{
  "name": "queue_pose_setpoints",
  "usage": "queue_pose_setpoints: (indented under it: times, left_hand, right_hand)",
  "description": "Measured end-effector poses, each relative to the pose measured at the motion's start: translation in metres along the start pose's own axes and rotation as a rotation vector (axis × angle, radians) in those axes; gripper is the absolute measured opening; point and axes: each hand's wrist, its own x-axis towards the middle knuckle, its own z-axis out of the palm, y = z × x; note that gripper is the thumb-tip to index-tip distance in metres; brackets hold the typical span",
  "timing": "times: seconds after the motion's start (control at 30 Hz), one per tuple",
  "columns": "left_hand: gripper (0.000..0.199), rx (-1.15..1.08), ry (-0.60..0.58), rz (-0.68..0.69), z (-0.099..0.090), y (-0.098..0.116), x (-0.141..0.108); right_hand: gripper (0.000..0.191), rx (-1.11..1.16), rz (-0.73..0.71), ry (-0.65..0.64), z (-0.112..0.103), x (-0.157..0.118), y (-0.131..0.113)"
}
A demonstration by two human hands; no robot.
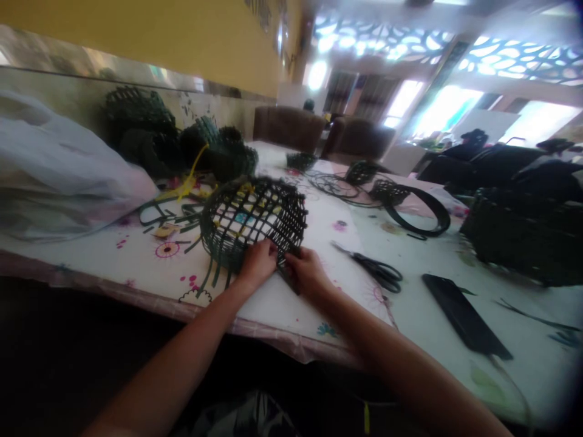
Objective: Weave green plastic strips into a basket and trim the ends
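A dark green woven basket (280, 233) lies tilted on its side on the table, its open lattice facing up and loose strip ends hanging from its left side. At its near edge my left hand (260, 262) is closed, with fingers bent on the weave. Just right of it, my right hand (307, 271) pinches a dark flat strip (286, 279) that runs down from the basket's edge. The two hands are close together, fingertips almost meeting. What lies under the fingers is hidden, and the picture is somewhat blurred.
Black-handled scissors (376, 268) and a dark phone (464, 312) with a cable lie to the right. A coil of black strip (437, 212) is behind them. A white plastic bag (59, 176) fills the left. Other dark woven pieces (141, 121) stand at the back; people sit far right.
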Motion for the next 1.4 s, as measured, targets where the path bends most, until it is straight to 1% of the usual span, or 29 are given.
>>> queue_pose_setpoints:
  times: [0.13, 0.33, 0.47, 0.6, 0.73, 0.93, 1.1, 1.27, 1.33, 1.4]
  left_hand:
    - [0.008, -0.053, -0.013, -0.004, 0.002, -0.003, 0.0]
    - [0.004, -0.029, 0.026, 0.052, 0.004, -0.005, 0.001]
    - [0.005, -0.051, 0.02, 0.052, 0.003, -0.006, 0.001]
    - [0.005, -0.111, -0.007, 0.031, 0.002, -0.006, 0.002]
    - [0.005, -0.144, -0.028, 0.012, 0.0, -0.005, 0.002]
    - [0.007, -0.225, -0.068, -0.048, -0.007, 0.001, -0.001]
    - [0.007, -0.23, -0.067, -0.057, -0.009, 0.0, 0.0]
    - [0.009, -0.131, -0.042, 0.046, -0.011, -0.008, 0.003]
    - [0.02, -0.086, -0.043, 0.098, -0.013, -0.009, 0.001]
    - [0.031, 0.002, -0.004, 0.19, -0.017, -0.007, -0.003]
  right_hand:
    - [0.025, -0.028, 0.026, -0.138, -0.01, 0.002, -0.007]
    - [0.018, -0.013, 0.129, -0.452, -0.032, 0.008, -0.024]
    - [0.02, -0.021, 0.139, -0.548, -0.042, 0.012, -0.03]
    - [0.022, -0.054, 0.121, -0.625, -0.048, 0.016, -0.03]
    - [0.019, -0.087, 0.107, -0.634, -0.049, 0.02, -0.025]
    - [0.027, -0.081, 0.119, -0.573, -0.045, 0.019, -0.021]
    - [0.03, -0.114, 0.088, -0.579, -0.044, 0.016, -0.024]
    - [0.037, -0.12, 0.08, -0.596, -0.042, 0.016, -0.027]
    - [0.039, -0.111, 0.067, -0.601, -0.041, 0.016, -0.028]
    - [0.041, -0.089, 0.032, -0.588, -0.04, 0.015, -0.03]
